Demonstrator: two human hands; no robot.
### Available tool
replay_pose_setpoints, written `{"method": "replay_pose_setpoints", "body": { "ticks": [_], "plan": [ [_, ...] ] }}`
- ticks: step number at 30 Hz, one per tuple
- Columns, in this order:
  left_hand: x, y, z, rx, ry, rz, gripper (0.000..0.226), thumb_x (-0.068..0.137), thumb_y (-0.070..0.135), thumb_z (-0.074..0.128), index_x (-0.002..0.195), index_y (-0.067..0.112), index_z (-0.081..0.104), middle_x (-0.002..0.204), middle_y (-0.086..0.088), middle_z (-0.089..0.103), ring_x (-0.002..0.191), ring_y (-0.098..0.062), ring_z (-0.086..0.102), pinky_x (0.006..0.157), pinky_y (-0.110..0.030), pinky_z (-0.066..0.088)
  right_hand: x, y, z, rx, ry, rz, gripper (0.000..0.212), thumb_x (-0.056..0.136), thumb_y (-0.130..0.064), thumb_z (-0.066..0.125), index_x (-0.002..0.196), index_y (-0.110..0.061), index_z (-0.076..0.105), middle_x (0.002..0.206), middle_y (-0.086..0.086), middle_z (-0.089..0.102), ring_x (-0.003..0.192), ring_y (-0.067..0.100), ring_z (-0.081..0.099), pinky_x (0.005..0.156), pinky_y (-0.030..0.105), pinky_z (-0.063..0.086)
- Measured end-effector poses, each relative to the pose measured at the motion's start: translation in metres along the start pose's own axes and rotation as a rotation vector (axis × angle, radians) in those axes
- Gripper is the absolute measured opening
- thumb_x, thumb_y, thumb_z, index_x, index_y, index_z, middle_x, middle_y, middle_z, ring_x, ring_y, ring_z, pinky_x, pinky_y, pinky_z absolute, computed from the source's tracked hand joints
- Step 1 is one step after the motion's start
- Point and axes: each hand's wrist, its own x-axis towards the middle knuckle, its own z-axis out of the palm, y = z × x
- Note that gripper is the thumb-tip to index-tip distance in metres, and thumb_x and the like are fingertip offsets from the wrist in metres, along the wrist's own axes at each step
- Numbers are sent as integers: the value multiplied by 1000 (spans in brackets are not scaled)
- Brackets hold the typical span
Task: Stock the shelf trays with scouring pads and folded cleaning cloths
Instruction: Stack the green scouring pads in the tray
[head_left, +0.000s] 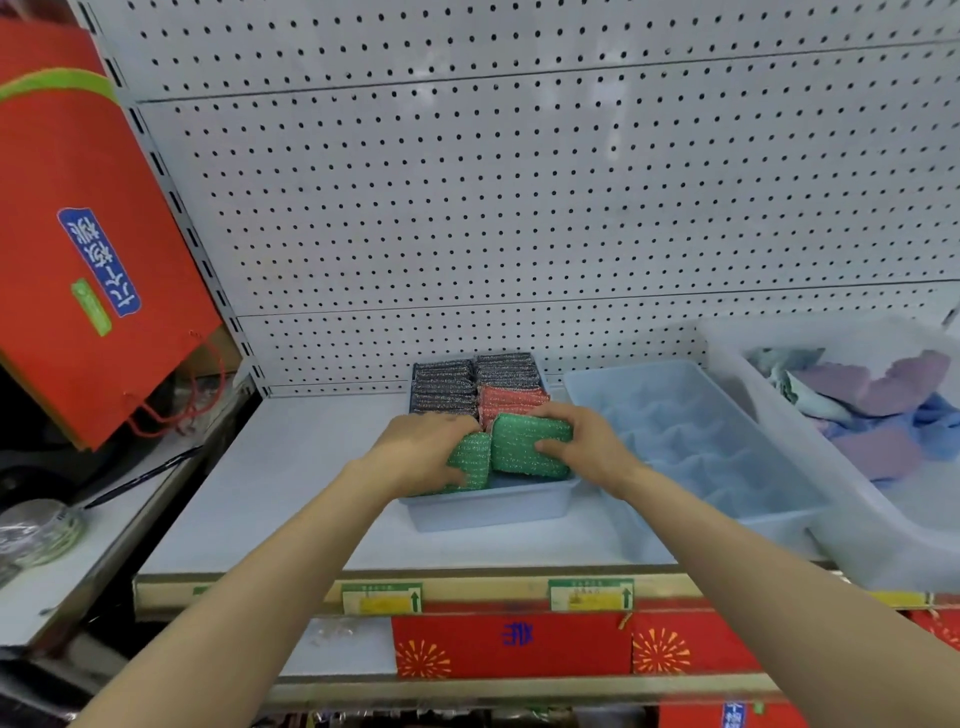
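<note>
Scouring pads being seated at the front of the small tray.

Right hand (574, 441) grasps a green pad (527, 444); left hand (423, 449) grips its neighbour (470, 460) inside the tray (488, 512). Next, judged: press both upright, then fill the divided tray (691, 441) with cloths (878, 405).

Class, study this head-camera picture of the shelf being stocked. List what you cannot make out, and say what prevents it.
- Head view: how many green scouring pads sit in the left tray; the left hand and right hand cover them.
- Head view: full contents of the clear bin; the right edge cuts it off.
- Head view: print on the price labels; too small and blurred.
- Head view: the red bag; the left edge cuts it off.
</note>
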Motion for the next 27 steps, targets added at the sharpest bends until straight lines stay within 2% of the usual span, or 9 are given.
{"method": "replay_pose_setpoints", "body": {
  "ticks": [3, 5, 7, 11, 13, 16, 20, 23, 27],
  "plan": [
    [-4, 13, 25, -110, -1, -15, 36, 95, 29, 57, 123, 21, 37, 117, -6, 60, 103, -31, 58, 84, -42, 49, 1, 0, -1, -14, -3, -7, 41, 81, -11, 74, 119, -20, 64, 133, 1, 58, 125, 19, 52, 110, 44, 38],
    [-11, 13, 43, -233, -7, -25, 39, 102, 23, 43, 138, 16, 30, 141, -3, 47, 128, -30, 45, 106, -47, 39, 2, 2, -1, -20, -13, -18, 41, 80, -11, 76, 118, -22, 64, 131, 3, 59, 123, 20, 53, 109, 44, 39],
    [-15, 7, 48, -265, -92, -22, 55, 106, 32, 28, 155, 19, 8, 162, 5, 15, 150, -15, 8, 122, -44, 10, 3, 2, -1, -31, -21, -20, 40, 79, -11, 76, 115, -23, 65, 128, 4, 61, 120, 20, 55, 108, 44, 41],
    [-8, 4, 32, -143, -5, 0, 63, 100, 58, 17, 153, 25, 18, 163, 6, 13, 150, -14, 2, 122, -45, 2, 8, -13, -7, -130, 2, -76, 37, 79, -7, 75, 112, -20, 68, 123, 4, 64, 112, 19, 58, 104, 37, 43],
    [2, 11, 30, -173, 30, -26, 70, 97, 66, 14, 156, 30, 4, 163, 12, -6, 150, -15, -12, 122, -47, -1, 12, -22, -10, -257, 8, -102, 38, 80, -9, 74, 116, -19, 68, 121, 2, 65, 112, 19, 58, 102, 36, 44],
    [15, 22, 47, -209, -87, -95, 71, 97, 65, 11, 155, 29, -8, 160, 9, -21, 146, -21, -25, 118, -56, -8, 15, -22, -7, -495, -54, -113, 42, 82, -17, 73, 123, -25, 64, 128, -3, 62, 119, 18, 56, 102, 33, 43],
    [19, 26, 60, -192, -123, -120, 71, 98, 63, 10, 152, 28, -19, 159, 7, -27, 144, -24, -30, 116, -58, -13, 14, -14, 6, -695, -16, -152, 40, 82, -16, 68, 120, -29, 65, 119, -2, 67, 113, 22, 59, 90, 35, 50],
    [20, 24, 56, -209, -136, -123, 75, 96, 66, 10, 152, 28, -21, 159, 7, -26, 145, -24, -28, 116, -57, -14, 17, -15, 11, -846, -9, -280, 39, 80, -7, 59, 114, -24, 67, 107, 1, 67, 107, 24, 56, 80, 32, 45],
    [20, 22, 57, -239, -53, -160, 89, 90, 75, 23, 154, 27, -15, 164, 5, 0, 149, -24, -2, 118, -53, -2, 22, -10, 8, -914, -78, -373, 53, 80, -11, 66, 131, -22, 56, 117, 5, 55, 113, 26, 50, 86, 37, 45]
  ]
}}
